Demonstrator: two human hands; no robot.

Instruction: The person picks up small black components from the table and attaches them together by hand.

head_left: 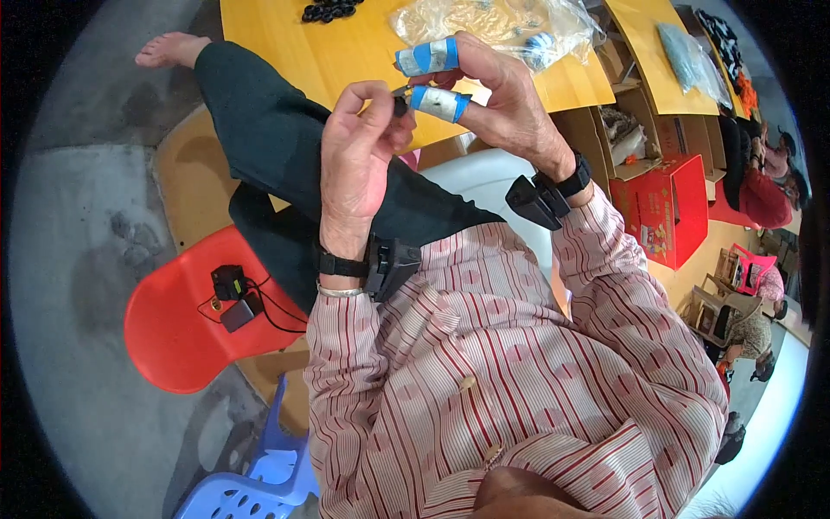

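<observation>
My left hand (359, 160) is closed, with a small black piece (400, 105) pinched between thumb and fingers above the near edge of the yellow table. Beside it, my right hand (510, 99) has its thumb and forefinger wrapped in blue and whitish tape. Those taped tips close in around a thin dark bit at the top of the black piece; what exactly they grip is too small to make out. Both wrists carry black straps with black boxy devices. On the table lie a clear plastic bag (493, 22) and a cluster of black ring-like pieces (328, 9).
A red chair (177, 320) at left holds a small black device (229, 282) and cables. Below it is a blue plastic chair (251, 493). To the right stand a red box (670, 212) and an open cardboard box (635, 130). Other people sit at far right.
</observation>
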